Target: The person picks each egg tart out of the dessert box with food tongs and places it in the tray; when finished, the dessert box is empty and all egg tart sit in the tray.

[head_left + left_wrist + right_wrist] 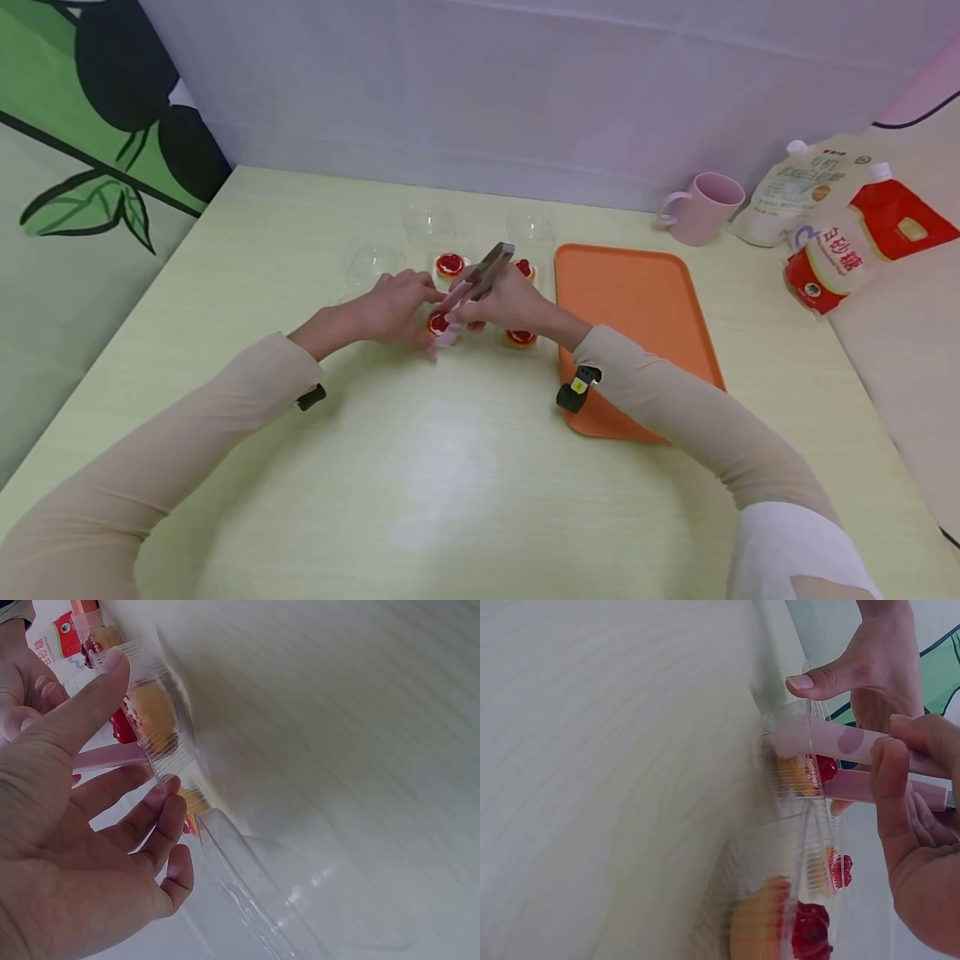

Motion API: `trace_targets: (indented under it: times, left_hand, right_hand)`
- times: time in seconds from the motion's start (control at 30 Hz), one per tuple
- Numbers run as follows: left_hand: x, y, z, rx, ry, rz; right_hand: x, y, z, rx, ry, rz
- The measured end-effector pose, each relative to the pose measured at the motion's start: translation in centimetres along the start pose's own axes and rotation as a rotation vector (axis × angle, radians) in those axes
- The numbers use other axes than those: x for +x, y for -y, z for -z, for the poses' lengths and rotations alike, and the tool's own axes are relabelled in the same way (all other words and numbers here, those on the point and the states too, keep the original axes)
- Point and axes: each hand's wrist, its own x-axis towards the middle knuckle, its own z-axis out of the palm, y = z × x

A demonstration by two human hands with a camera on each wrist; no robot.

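Observation:
My right hand (510, 302) grips a pair of tongs (491, 271) with pink tips. The tips reach into a clear plastic box (772, 720), on either side of a small tart (799, 776) topped with red fruit. My left hand (393, 308) holds that box by its sides, thumb (112, 671) at one edge and fingertips at the opposite one. Behind it sits another red-topped tart (450, 265). Two more tarts, a near one (521, 337) and a far one (523, 268), sit on the right, partly covered by my right hand in the head view.
Clear raised lids (427, 221) stand behind and left of the tarts. An orange tray (630, 292) lies to the right, under my right forearm in the head view. A pink mug (712, 208), a whitish pouch (798, 192) and a red-and-white sugar bag (840, 250) stand at the back right.

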Motion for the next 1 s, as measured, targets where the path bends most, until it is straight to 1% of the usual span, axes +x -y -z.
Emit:
trace_targets:
  times: [0.23, 0.33, 0.43, 0.53, 0.63, 0.8, 0.9, 1.0]
  left_hand:
    - [0.2, 0.0, 0.1, 0.022, -0.001, -0.013]
    - [0.2, 0.0, 0.1, 0.028, -0.002, -0.011]
    - [0.1, 0.0, 0.2, 0.032, 0.006, -0.004]
    - [0.1, 0.0, 0.1, 0.030, 0.012, 0.000]
    - [0.2, 0.1, 0.0, 0.028, 0.014, 0.000]
    - [0.2, 0.2, -0.1, 0.027, 0.016, 0.003]
    - [0.2, 0.3, -0.2, 0.027, 0.014, 0.000]
    - [0.2, 0.3, -0.2, 0.032, 0.008, -0.012]
  right_hand:
    - [-0.9, 0.2, 1.0, 0.009, -0.050, -0.040]
    - [-1.3, 0.4, 1.6, 0.032, -0.078, -0.053]
    - [-1.9, 0.8, 2.6, 0.075, -0.100, -0.055]
    - [-2.6, 1.2, 4.1, 0.120, -0.128, -0.047]
    - [-3.4, 1.4, 5.7, 0.149, -0.180, -0.045]
    - [-4.9, 0.9, 8.5, 0.137, -0.303, -0.083]
    - [-5.8, 0.2, 10.2, 0.117, -0.371, -0.105]
    - [-6.9, -0.7, 11.6, 0.090, -0.416, -0.145]
